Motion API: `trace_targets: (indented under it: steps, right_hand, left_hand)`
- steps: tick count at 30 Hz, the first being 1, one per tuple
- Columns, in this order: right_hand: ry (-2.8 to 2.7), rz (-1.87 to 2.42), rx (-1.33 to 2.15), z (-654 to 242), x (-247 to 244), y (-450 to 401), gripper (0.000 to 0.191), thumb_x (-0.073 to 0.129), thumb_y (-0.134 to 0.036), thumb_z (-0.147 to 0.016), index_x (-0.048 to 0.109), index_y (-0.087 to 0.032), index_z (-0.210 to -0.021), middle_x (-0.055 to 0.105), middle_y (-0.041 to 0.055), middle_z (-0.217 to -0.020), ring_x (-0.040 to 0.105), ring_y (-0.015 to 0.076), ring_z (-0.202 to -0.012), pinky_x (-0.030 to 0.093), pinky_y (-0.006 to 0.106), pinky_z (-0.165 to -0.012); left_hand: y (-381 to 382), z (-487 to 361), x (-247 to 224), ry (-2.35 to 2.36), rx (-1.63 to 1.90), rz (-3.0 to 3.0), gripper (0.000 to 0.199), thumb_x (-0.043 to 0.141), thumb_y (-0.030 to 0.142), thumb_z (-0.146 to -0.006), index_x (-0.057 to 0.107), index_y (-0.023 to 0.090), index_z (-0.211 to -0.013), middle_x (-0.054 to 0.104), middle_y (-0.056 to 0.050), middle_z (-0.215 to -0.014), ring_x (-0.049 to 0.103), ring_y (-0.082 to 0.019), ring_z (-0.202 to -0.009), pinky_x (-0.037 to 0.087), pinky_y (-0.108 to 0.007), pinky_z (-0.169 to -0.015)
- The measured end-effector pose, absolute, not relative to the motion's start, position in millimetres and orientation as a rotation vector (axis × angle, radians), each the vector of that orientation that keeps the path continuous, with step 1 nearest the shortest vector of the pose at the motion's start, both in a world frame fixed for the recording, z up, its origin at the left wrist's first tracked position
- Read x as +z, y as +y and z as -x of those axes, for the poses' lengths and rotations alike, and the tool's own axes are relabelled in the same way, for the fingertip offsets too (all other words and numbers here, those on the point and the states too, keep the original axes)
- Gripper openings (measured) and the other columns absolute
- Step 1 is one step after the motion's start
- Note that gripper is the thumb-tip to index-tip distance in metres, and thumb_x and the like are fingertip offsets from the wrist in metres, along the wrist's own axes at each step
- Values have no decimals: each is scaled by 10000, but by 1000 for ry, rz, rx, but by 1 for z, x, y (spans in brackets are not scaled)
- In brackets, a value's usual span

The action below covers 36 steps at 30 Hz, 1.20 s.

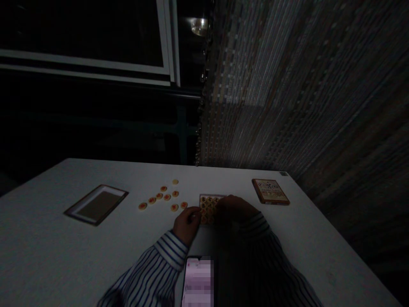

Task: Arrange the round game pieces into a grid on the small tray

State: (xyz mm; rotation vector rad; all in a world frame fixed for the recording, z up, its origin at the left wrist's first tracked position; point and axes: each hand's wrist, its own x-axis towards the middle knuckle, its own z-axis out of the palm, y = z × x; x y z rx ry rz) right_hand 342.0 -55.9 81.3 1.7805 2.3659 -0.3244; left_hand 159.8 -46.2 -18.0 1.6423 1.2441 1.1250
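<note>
A small clear tray [205,197] of round Chinese chess pieces [209,204] lies on the table, the pieces packed in rows with dark and red characters. My left hand [186,225] is closed at the tray's left edge, thumb and fingers pinched on it. Over the tray's right side rests my right hand [238,207], curled and in deep shadow. Its fingertips are hidden, and whether it holds a piece does not show. Loose chess pieces [167,197] with red characters lie scattered to the left of the tray, one [175,182] showing no readable mark.
A shallow box lid or tray [118,189] lies at the left of the white table [134,247]. At the right is a printed box [271,191]. A lit phone [194,281] lies between my forearms. A string curtain [255,85] hangs behind the table; the room is dim.
</note>
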Motion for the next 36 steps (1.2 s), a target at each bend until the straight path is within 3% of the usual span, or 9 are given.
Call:
trace_targets:
  steps: [11, 21, 31, 36]
  right_hand:
    - [2354, -1788, -338, -343, 81, -57, 268, 500, -353, -752, 654, -191, -901, 672, 97, -870, 631, 212, -769, 444, 253, -597]
    - [2464, -1688, -239, -342, 72, -49, 259, 486, -337, -764, 641, -207, -925, 655, 88, -940, 603, 206, -860, 440, 271, -692]
    - [2458, -1648, -246, -331, 73, -50, 282, 454, -353, -775, 653, -191, -891, 658, 95, -914, 616, 208, -791, 446, 258, -609]
    - [2492, -1672, -231, -338, 72, -49, 293, 485, -374, -754, 633, -204, -941, 649, 87, -949, 601, 202, -846, 440, 263, -678]
  left_hand:
    - [-46, -160, -20, 1218, 1121, -1649, 201, 555, 298, -686, 668, 196, -817, 677, -48, -849, 619, -180, -815, 487, -306, -757]
    - [-49, -160, -11, 1238, 1121, -1691, 206, 544, 291, -695, 667, 174, -812, 678, -64, -840, 621, -181, -804, 491, -307, -753]
    - [-47, -160, -14, 1252, 1097, -1758, 217, 530, 305, -710, 654, 176, -833, 678, -54, -847, 623, -175, -803, 498, -315, -752]
    - [-46, -160, -18, 1245, 1094, -1787, 223, 521, 309, -722, 650, 165, -833, 677, -64, -853, 625, -176, -811, 503, -312, -754]
